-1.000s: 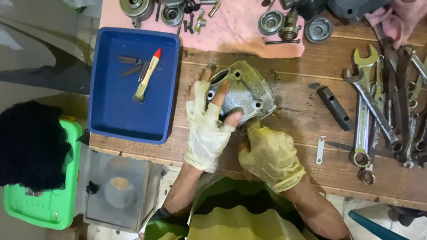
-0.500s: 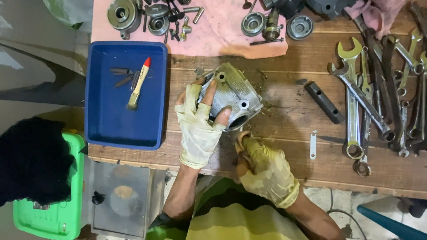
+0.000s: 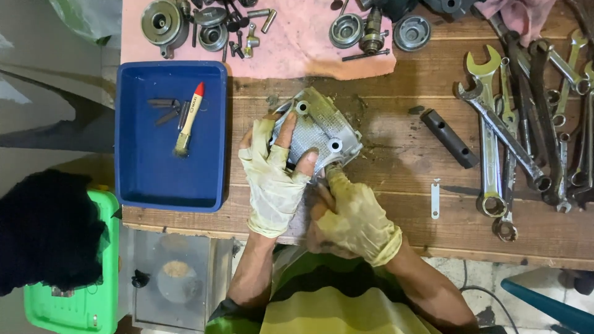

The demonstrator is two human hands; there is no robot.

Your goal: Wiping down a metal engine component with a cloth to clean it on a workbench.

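At frame centre, our left hand clamps the aluminium engine cover, whose long axis slants toward the upper left; our right hand, fingers together, touches its lower edge.

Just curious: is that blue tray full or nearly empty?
Nearly empty: the blue tray holds only a red-tipped brush and a few small dark parts.

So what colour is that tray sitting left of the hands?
Blue; the tray shows clearly in the head view.

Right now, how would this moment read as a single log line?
left hand: gripping metal casing | right hand: fingertips at casing's lower edge | wooden bench: blue tray left, wrenches right
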